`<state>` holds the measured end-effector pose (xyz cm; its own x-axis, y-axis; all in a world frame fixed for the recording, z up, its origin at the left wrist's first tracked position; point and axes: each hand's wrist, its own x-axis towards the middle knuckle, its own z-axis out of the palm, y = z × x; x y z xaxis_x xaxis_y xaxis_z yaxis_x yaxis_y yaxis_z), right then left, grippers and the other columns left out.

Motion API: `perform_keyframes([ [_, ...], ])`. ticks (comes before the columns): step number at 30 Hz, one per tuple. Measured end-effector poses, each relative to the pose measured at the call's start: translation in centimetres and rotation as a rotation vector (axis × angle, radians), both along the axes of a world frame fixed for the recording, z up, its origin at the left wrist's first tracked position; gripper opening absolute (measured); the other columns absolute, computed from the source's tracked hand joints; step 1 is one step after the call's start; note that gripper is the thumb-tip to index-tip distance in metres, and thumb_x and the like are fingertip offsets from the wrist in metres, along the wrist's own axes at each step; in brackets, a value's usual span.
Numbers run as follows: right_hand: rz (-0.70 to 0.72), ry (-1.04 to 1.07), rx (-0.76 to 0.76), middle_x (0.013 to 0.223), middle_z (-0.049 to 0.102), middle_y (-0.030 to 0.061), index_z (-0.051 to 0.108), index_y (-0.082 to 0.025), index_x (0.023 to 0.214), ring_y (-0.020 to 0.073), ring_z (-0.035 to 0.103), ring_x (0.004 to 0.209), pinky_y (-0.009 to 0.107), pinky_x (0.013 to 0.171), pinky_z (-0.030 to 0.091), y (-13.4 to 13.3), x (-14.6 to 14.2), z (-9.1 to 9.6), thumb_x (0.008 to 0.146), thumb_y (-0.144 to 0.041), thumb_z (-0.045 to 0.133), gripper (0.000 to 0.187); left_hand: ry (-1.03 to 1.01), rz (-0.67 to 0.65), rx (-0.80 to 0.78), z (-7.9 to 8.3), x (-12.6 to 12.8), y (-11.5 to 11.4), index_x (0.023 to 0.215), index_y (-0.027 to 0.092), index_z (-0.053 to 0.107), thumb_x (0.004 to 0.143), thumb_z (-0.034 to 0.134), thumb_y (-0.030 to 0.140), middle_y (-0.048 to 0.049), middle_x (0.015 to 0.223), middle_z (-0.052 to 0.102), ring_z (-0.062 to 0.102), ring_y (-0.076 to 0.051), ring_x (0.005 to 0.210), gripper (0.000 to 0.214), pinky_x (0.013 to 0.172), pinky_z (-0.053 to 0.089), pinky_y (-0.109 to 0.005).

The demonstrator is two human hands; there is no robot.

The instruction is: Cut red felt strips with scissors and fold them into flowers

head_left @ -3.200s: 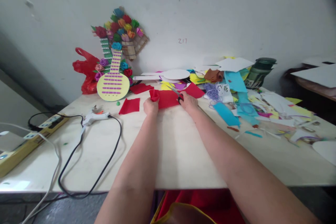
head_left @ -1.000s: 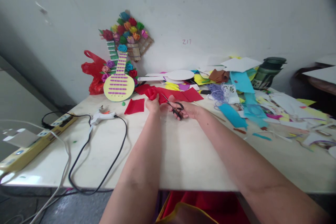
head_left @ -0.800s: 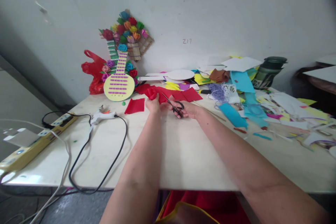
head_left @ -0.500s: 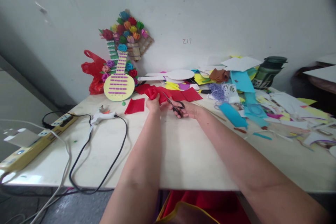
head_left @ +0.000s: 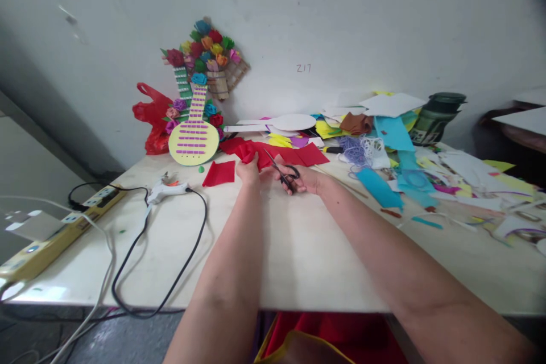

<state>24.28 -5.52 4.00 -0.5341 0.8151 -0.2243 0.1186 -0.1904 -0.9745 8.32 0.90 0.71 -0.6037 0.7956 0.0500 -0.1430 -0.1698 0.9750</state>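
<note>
Nearest, below the tabletop [head_left: 298, 250] edge, a fold of red cloth [head_left: 324, 333] shows between the two forearms, which reach forward across the bare middle of the surface. To the left a black cable [head_left: 170, 273] loops over the edge, and a yellow power strip [head_left: 55, 233] lies along the left rim. Further in, a white glue gun [head_left: 164, 189] rests on its side at the cable's end.

Past it the left hand [head_left: 248, 173] has its fingers pinched together on the bunched end of a red sheet [head_left: 298, 154], which lies flat on the tabletop to the right of that hand. The right hand [head_left: 305, 177] is just beside the left, fingers closed through the black loops of the scissors [head_left: 284, 170]; the blades point up and left over the sheet's near edge, too small to tell whether they gape. A small red square [head_left: 219, 173] lies apart, left of the left hand.

To the right spreads a heap of paper scraps [head_left: 384, 182], blue, yellow and white. Against the wall lean a yellow paper guitar [head_left: 194, 139], a red plastic bag [head_left: 149, 119] and a bunch of paper flowers [head_left: 207, 48]; a dark green jar [head_left: 435, 116] stands far right
</note>
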Motion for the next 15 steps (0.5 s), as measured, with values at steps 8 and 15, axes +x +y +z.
perform_keyframes([
  [8,0.011,-0.023,-0.055,0.059,0.056,0.0024,0.052,-0.015,0.087,0.01,0.055,0.045,0.014,0.026,0.019,-0.2,-0.5,0.3,0.073,-0.06,0.051,0.047,-0.02,0.035,-0.009,0.4,0.1,-0.4,0.08,0.011,0.059,0.057,0.07,0.034,0.0004,0.056,0.053,0.051,-0.011,0.047,0.034,0.043,0.04,-0.023],
  [15,-0.043,-0.001,-0.015,0.058,0.055,0.0017,0.052,-0.015,0.085,0.0089,0.053,0.042,0.014,0.026,0.017,-0.5,-1.3,0.1,0.073,-0.058,0.052,0.045,0.013,0.047,-0.032,0.3,0.0,-0.2,0.078,0.012,0.059,0.06,0.068,0.035,0.0008,0.054,0.052,0.05,-0.011,0.047,0.031,0.043,0.039,-0.022],
])
